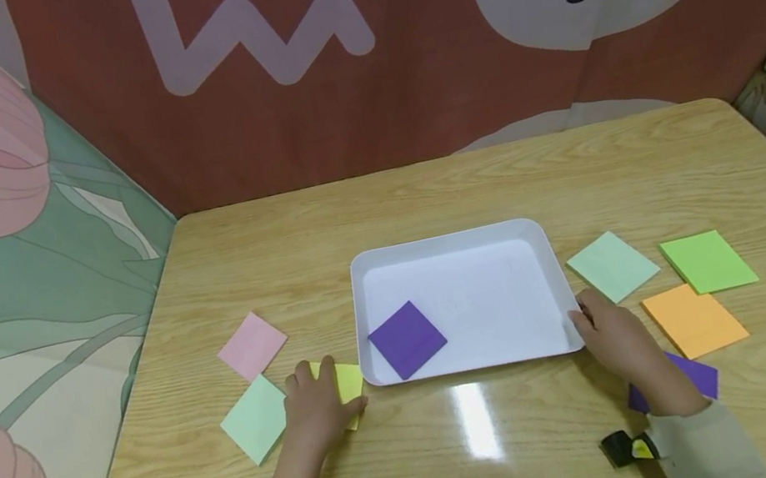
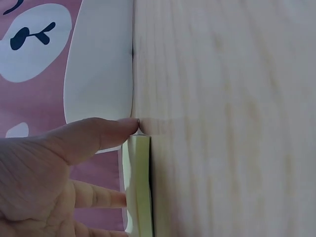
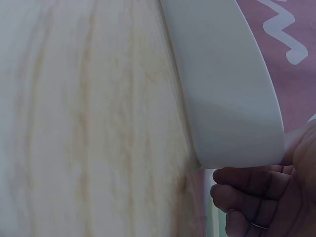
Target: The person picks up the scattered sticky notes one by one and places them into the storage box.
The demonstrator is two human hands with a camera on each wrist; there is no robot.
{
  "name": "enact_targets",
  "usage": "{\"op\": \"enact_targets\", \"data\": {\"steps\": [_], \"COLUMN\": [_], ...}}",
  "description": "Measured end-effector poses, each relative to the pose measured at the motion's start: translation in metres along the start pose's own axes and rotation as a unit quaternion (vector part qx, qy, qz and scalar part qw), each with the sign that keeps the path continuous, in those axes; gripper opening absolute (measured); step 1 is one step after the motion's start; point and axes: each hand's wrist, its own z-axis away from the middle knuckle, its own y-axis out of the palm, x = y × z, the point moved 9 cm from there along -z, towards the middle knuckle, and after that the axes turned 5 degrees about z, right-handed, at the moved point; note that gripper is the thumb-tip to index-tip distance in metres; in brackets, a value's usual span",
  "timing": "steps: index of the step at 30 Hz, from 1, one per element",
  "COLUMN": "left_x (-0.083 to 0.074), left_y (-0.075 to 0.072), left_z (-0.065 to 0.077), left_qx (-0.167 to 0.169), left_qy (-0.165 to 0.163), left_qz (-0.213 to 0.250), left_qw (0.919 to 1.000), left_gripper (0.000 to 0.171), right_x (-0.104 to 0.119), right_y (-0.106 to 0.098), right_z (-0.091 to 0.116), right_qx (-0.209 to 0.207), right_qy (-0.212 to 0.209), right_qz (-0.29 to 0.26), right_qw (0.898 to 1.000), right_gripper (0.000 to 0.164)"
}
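Note:
My left hand [image 1: 316, 411] rests over a yellow sticky note pad [image 1: 349, 380], left of the white tray [image 1: 455, 237]. In the left wrist view, straight fingers [image 2: 101, 194] touch the pad's top, and the thumb reaches past its end to the table. My right hand [image 1: 615, 335] grips the tray's near right corner. The right wrist view has the thumb at the tray's rim and the other fingers [image 3: 242, 190] curled by its outer wall [image 3: 227, 98]. A purple sticky note pad [image 1: 408, 340] lies inside the tray, at its left.
Left on the wooden table [image 1: 422, 198] lie a pink pad [image 1: 252, 345] and a mint pad [image 1: 255, 421]. To the right are a pale green pad [image 1: 613, 265], a bright green pad [image 1: 709, 262], an orange pad [image 1: 695, 320] and a purple pad [image 1: 698, 372], partly under the right forearm.

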Motion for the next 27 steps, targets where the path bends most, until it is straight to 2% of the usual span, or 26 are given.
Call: {"op": "enact_targets", "data": {"steps": [9, 16, 27], "left_x": [-0.001, -0.0031, -0.0024], "left_y": [-0.0018, -0.0034, -0.0036], "left_z": [-0.0007, -0.0012, -0.0014], "left_qx": [0.0, -0.006, -0.001], "left_qy": [0.001, 0.018, 0.003], "left_qz": [0.015, 0.014, 0.033], "left_qw": [0.9999, 0.9997, 0.9995], "left_gripper": [0.07, 0.066, 0.068], "right_x": [-0.0008, -0.001, -0.0004], "right_y": [0.0004, 0.0004, 0.0002], "right_z": [0.0006, 0.0, 0.0012], "right_qx": [-0.001, 0.001, 0.004], "right_qy": [-0.001, 0.0, 0.001], "right_qz": [-0.002, -0.002, -0.001], "right_qw": [1.0, 1.0, 1.0], "right_gripper": [0.013, 0.014, 0.015]}}
